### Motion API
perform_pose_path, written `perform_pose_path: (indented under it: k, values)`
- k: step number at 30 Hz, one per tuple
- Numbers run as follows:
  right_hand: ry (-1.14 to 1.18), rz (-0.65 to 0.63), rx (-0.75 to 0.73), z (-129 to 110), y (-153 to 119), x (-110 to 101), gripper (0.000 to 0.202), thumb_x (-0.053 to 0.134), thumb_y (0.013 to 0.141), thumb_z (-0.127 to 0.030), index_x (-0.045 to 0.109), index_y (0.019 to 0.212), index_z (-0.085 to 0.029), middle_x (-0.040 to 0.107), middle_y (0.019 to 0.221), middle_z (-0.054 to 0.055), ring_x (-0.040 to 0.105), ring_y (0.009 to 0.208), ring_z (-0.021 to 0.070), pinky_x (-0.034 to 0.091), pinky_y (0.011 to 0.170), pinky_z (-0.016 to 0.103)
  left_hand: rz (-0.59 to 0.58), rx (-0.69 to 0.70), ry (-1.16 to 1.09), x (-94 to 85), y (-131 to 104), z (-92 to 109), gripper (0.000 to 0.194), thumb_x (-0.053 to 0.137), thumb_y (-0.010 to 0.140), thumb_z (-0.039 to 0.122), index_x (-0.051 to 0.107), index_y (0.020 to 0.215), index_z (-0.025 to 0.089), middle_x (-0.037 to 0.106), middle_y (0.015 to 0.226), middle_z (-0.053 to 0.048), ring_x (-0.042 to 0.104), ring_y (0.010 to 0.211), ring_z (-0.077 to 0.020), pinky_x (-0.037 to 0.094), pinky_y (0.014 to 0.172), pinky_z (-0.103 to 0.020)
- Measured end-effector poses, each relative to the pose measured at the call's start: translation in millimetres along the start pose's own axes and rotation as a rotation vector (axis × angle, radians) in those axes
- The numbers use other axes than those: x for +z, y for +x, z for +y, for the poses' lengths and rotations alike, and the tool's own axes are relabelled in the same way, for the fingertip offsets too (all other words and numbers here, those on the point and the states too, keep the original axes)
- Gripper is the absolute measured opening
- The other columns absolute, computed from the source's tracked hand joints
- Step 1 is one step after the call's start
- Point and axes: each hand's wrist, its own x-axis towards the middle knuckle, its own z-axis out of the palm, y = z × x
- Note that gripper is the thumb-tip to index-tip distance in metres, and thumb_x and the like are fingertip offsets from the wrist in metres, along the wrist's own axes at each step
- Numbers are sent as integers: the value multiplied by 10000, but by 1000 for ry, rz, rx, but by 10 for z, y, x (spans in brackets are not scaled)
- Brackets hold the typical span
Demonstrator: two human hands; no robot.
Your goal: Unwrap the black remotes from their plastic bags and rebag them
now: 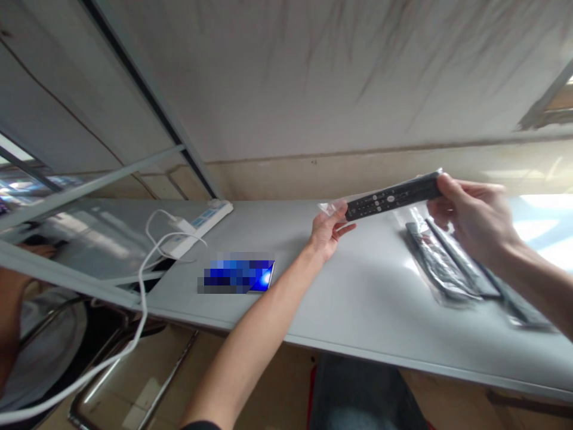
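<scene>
A black remote control (394,197) in a clear plastic sleeve is held up above the grey table, its button side facing me. My left hand (329,230) pinches the sleeve at the remote's left end, where loose plastic sticks out. At the other end my right hand (481,215) grips the remote between thumb and fingers. Below my right hand and forearm, several more plastic-wrapped dark items (441,263) lie on the table; my arm hides part of them.
A phone (264,278) with a lit, partly blurred screen lies left of my left forearm. Behind it, a white power strip (201,227) has a white cable (142,286) trailing off the table's left front. A metal frame (156,101) stands at the left, with another person's arm (13,316) beyond.
</scene>
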Motion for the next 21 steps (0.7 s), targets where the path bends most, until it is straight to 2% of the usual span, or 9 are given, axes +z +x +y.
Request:
perform_pose_path:
  k: [2, 5, 8, 10, 13, 15, 18, 21]
  values:
    - [-46, 6, -88, -107, 109, 26, 463, 901, 853, -539, 716, 686, -148, 554, 541, 2, 437, 448, 71, 281, 392, 248, 7, 5, -23, 3, 17, -10, 353, 965, 775, 216, 775, 1065, 147, 821, 979, -40, 768, 766, -136, 663, 946, -349]
    - [-122, 21, -160, -270, 258, 99, 393, 879, 879, -482, 780, 742, -126, 555, 505, 1, 411, 402, 67, 225, 347, 243, -25, -16, -39, 16, 1, 2, 345, 971, 776, 247, 794, 1057, 152, 834, 967, -54, 807, 858, -184, 645, 988, -369]
    - [-193, 58, -257, -421, 368, 164, 279, 881, 881, -370, 833, 818, -103, 587, 497, 11, 449, 379, 78, 238, 316, 240, -57, -36, -30, 26, -41, 37, 341, 959, 795, 262, 807, 1083, 161, 846, 1038, -78, 822, 982, -222, 622, 1030, -371]
    - [-245, 111, -323, -505, 418, 176, 239, 896, 868, -330, 856, 857, -95, 608, 510, 16, 470, 372, 79, 260, 310, 241, -96, -39, -33, 28, -67, 59, 314, 939, 814, 250, 811, 1087, 159, 844, 1074, -84, 817, 1000, -213, 619, 1015, -343]
    - [-266, 169, -392, -584, 473, 147, 237, 915, 859, -315, 882, 943, -96, 615, 542, 16, 480, 397, 65, 267, 338, 247, -193, -53, -43, 23, -89, 68, 279, 926, 818, 242, 812, 1059, 158, 835, 1055, -73, 801, 938, -177, 630, 928, -293]
    - [-232, 147, -387, -600, 499, 114, 252, 922, 856, -314, 889, 991, -102, 598, 538, 10, 467, 413, 58, 257, 368, 262, -251, -64, -31, 18, -93, 58, 295, 935, 807, 278, 805, 1046, 163, 824, 1051, -68, 786, 905, -168, 639, 872, -283]
    - [-222, 65, -293, -587, 503, 72, 260, 922, 859, -341, 895, 984, -115, 583, 521, 8, 439, 419, 55, 247, 400, 281, -304, -77, 49, 20, -100, 40, 403, 952, 779, 387, 788, 1072, 164, 806, 1064, -81, 772, 870, -184, 646, 754, -286]
    - [-282, 83, -322, -560, 474, 52, 255, 910, 868, -358, 897, 979, -129, 618, 567, 25, 472, 453, 66, 279, 426, 299, -345, -96, 153, 47, -121, 51, 503, 924, 779, 504, 768, 1108, 157, 789, 1066, -103, 779, 873, -216, 600, 611, -260]
